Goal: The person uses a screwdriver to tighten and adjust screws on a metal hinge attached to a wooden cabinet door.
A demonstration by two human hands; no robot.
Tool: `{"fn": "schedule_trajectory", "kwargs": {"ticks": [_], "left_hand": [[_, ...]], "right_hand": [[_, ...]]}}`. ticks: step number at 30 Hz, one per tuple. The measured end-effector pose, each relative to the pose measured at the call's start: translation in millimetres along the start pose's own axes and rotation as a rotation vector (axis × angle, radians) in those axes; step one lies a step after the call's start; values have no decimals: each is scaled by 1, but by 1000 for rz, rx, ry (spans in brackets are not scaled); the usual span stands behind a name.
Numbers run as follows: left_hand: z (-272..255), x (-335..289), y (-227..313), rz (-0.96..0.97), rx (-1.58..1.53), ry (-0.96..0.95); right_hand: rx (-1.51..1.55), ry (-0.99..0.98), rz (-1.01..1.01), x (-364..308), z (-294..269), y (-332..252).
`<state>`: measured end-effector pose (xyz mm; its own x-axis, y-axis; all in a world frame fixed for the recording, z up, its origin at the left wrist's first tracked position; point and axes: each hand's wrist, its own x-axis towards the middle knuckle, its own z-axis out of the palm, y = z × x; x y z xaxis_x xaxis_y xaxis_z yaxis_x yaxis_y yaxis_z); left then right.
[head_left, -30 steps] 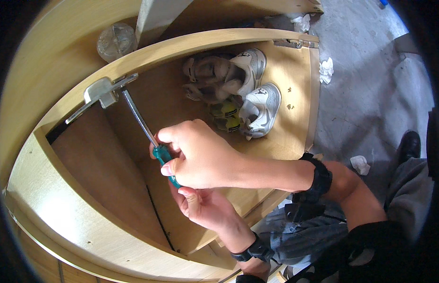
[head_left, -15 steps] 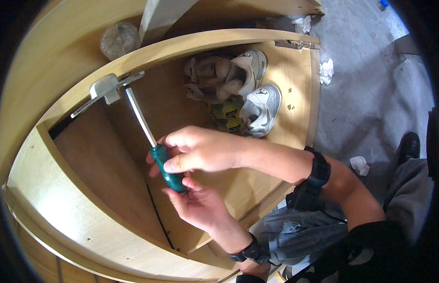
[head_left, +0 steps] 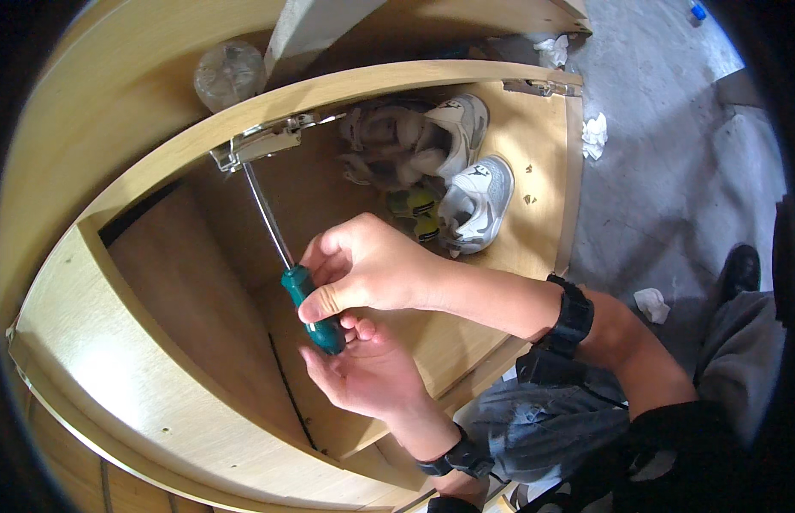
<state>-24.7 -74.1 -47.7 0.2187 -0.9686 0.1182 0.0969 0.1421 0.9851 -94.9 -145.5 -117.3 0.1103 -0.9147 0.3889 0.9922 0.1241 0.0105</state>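
Observation:
A screwdriver (head_left: 315,309) with a green handle and a long steel shaft points up and to the left. My right hand (head_left: 372,261) grips its handle, thumb along the near side. Below it, my left hand (head_left: 368,372) is palm up, with its curled fingers and thumb around the handle's butt end. The shaft's tip meets a shiny metal hinge (head_left: 265,143) at the inner edge of a curved wooden panel (head_left: 171,160). Whether the tip sits in a screw is too small to tell.
Inside the wooden cabinet (head_left: 534,231) lie a pair of grey-white sneakers (head_left: 481,205) and several yellow-green items (head_left: 412,208). Another hinge (head_left: 543,87) is at the panel's far right end. A clear plastic container (head_left: 229,75) stands behind the panel. Crumpled tissues (head_left: 594,137) lie on the grey floor.
The metal hinge has swung round from a slanted, projecting pose to lie along the panel edge. The screwdriver and both hands have shifted slightly in view, still together on the handle.

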Motion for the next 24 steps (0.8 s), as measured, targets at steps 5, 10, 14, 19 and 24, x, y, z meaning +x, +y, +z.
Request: {"fn": "schedule_trajectory", "kwargs": {"ticks": [5, 10, 14, 19, 24], "left_hand": [[10, -7, -2, 78, 111, 114], [3, -3, 7, 118, 178, 19], [-2, 0, -1, -116, 92, 170], [2, 2, 5, -139, 134, 57], [-1, -5, 13, -8, 228, 4]], "right_hand": [[-280, 127, 88, -2, 12, -12], [-462, 86, -49, 4, 25, -3], [2, -107, 254, -2, 14, -17], [-178, 112, 159, -4, 22, -13], [-442, 196, 90, -6, 28, -8]]}}
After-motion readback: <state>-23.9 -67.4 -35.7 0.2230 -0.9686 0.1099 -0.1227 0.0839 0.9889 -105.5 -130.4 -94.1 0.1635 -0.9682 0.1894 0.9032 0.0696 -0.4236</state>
